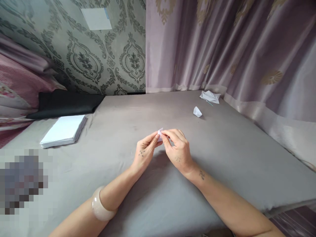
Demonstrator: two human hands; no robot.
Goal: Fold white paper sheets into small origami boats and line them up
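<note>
Paper (159, 133): small, pale and folded, up off the cloth (123, 131) where I can see it straight ahead at twelve o'clock, between the hands.
Left hand (144, 151): thumb and fingers closed on the paper from its eight o'clock side.
Right hand (179, 149): thumb and forefinger pinching it from the four o'clock side, the two sets of fingertips almost meeting.
Folding: I'd let the left hand anchor the piece and the right do the shaping, line up the edges before pressing, then run a nail along each crease; a light pinch would spare the thin layers from crumpling or tearing. The exact fold is hidden by the fingers.
Boat (197, 112): a small folded white shape, from the hands towards two o'clock.
Pile (209, 96): folded white pieces, farther out towards two, with a thin green stick (209, 103) just beside.
Stack (65, 127): white sheets, between nine and ten.
Writing: none I can read on the stack or the wall sheet (96, 18) at eleven; no brand shows. The wrist mark (201, 174) is too small to make out.
</note>
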